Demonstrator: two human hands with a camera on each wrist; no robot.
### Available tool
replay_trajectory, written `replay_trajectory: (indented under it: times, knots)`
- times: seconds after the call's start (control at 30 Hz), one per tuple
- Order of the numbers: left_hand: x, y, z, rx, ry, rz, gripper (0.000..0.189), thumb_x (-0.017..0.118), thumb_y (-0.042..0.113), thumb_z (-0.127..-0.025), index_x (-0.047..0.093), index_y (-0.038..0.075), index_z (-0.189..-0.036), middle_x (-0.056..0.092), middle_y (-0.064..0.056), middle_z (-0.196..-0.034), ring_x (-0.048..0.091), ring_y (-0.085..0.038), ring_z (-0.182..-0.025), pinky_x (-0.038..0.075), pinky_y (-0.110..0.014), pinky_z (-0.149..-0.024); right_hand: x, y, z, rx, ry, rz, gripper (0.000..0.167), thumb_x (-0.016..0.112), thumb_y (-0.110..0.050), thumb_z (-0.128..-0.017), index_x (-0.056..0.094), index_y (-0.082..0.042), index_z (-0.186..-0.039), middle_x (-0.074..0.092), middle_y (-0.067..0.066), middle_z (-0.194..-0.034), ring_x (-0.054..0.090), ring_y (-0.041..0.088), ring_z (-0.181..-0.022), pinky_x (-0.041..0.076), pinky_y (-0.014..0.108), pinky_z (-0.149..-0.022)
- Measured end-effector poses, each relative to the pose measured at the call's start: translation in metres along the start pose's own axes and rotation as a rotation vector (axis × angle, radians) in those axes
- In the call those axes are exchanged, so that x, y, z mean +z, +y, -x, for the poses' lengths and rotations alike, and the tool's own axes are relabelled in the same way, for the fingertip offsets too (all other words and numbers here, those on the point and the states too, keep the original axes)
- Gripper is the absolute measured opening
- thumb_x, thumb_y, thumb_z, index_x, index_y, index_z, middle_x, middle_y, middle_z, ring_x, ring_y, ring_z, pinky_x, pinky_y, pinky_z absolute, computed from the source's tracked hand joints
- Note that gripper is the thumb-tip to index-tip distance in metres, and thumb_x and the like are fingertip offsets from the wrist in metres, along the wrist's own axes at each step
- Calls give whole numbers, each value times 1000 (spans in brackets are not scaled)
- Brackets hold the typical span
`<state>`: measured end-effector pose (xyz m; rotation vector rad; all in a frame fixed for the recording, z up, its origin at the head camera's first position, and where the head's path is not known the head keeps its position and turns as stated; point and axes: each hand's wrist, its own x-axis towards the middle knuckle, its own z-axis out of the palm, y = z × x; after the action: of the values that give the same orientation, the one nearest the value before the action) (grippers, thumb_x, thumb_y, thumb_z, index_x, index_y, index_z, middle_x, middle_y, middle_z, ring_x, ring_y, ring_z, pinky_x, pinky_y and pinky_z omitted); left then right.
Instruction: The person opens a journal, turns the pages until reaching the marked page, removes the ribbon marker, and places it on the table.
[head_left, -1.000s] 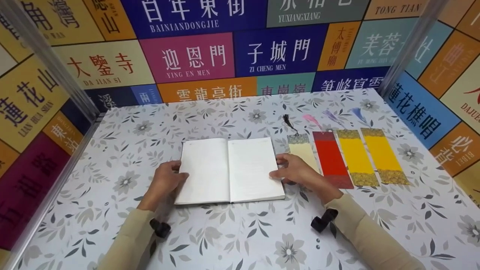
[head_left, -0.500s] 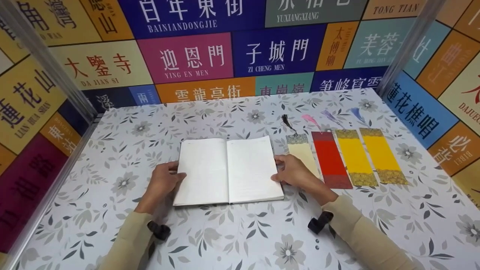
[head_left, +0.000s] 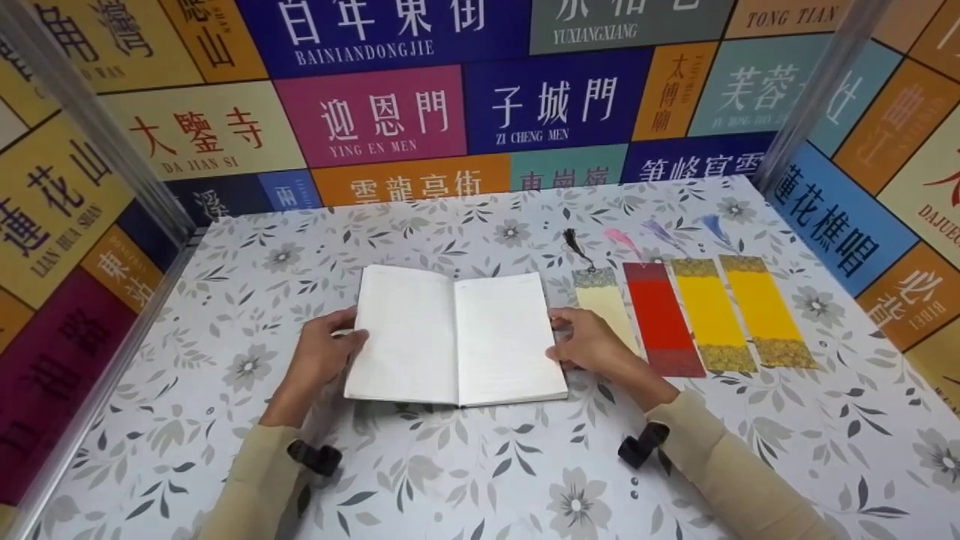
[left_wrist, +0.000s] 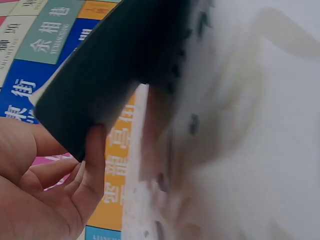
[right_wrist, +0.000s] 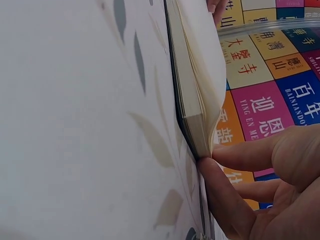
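Observation:
An open notebook with blank white pages lies on the flowered tabletop in the head view. My left hand pinches its left edge, thumb over the page and fingers beneath, and that half is raised off the table. The left wrist view shows the dark green cover tilted up between thumb and fingers. At the opposite edge my right hand pinches the right half. In the right wrist view its thumb and a finger sit at the corner of the page block, which stays low over the table.
Right of the notebook lie a cream bookmark, a red one and two yellow ones, all with tassels. The right hand partly covers the cream one. Printed panels wall the table's back and sides.
My left hand has moved up slightly, raising the notebook's left half, which lay lower half a second ago. My right hand stays at the right edge with little movement.

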<state>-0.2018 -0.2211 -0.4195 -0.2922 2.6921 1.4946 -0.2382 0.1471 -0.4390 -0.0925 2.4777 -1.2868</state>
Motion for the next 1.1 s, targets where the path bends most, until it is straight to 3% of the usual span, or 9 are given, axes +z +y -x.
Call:
replay_trajectory:
  times: [0.17,0.33,0.5,0.63,0.73,0.83,1.0,1.1]
  knots:
    - [-1,10,5,5,-11,98,53,57,13,-100,44,5,-151,57,-25,-140,67,-28,-112,57,-25,-77,-2,2,1,-3,-14,-1,56,70,-4,-89,53,-2,-143,63,22,-126,66,14,-71,60,25,-67]
    - [-1,17,10,23,-76,282,55,58,19,-101,42,18,-154,58,-22,-139,70,-16,-103,60,-27,-76,-2,5,1,-27,-25,-23,57,70,-4,-89,52,0,-144,61,25,-131,66,11,-65,60,27,-65]
    - [6,25,14,95,-179,398,56,54,31,-104,35,27,-157,53,-18,-148,68,-23,-116,61,-31,-82,-4,5,2,-16,-32,-79,50,62,-10,-95,53,-1,-143,58,24,-139,72,20,-88,63,32,-71]
    - [22,32,19,218,-210,421,52,44,29,-108,32,22,-158,46,-17,-155,61,-34,-127,60,-38,-90,-7,5,3,4,-61,-129,49,53,-20,-102,47,-5,-149,55,21,-144,67,31,-114,63,34,-77]
    - [35,39,23,321,-241,388,51,37,24,-110,28,15,-159,38,-16,-160,53,-37,-136,56,-46,-99,-10,6,3,25,-79,-164,54,50,-28,-105,39,-8,-154,50,21,-149,62,35,-123,62,35,-81]
    - [47,46,25,394,-291,303,52,35,26,-110,23,16,-160,28,-14,-165,42,-35,-145,46,-51,-110,-14,7,2,50,-87,-194,60,50,-37,-105,34,-10,-157,46,20,-153,61,36,-127,62,36,-84]
    - [66,50,24,470,-340,93,58,40,32,-109,16,23,-161,28,-12,-165,28,-29,-153,28,-48,-124,-18,8,-3,97,-95,-272,67,47,-42,-105,28,-6,-158,46,21,-154,60,35,-128,62,35,-84]
    - [76,52,25,493,-368,-42,65,44,36,-107,12,22,-162,21,-12,-168,22,-32,-155,21,-50,-126,-21,9,-5,90,-112,-335,67,42,-42,-106,26,-2,-158,45,25,-152,58,38,-130,62,36,-84]
